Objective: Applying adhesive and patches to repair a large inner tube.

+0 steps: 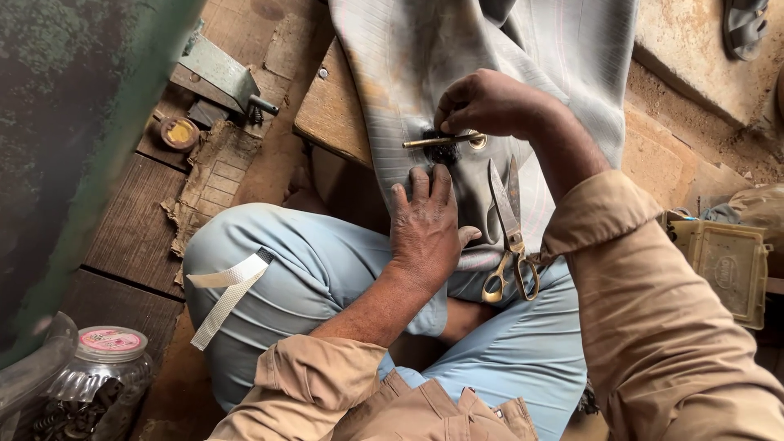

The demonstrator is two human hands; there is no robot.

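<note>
The person sat cross-legged on the floor with a big grey rubber tube (490,49) spread over a wooden board (331,110) and down onto the lap. The left hand (425,229) lay flat on the rubber, fingers spread and holding nothing, just pressing it down. The right hand (490,102) was curled tight around the end of a thin brass tool (437,141). The tool lay almost flat, and its far end pointed left, over a rough black spot (441,151) on the rubber. The left fingertips sat just below that spot.

A pair of scissors (506,237) with gold handles rested on the rubber near the right sleeve, blades closed and pointing up toward the tool.

The tool could slip, I think, because the rubber looked smooth and bendy. If it slid down, it might jab the left fingers, which were very near. The scissors could also slide off the lap, since they lay on a slope. A glass jar (102,380) with a pink lid stood well apart, near the left knee.
</note>
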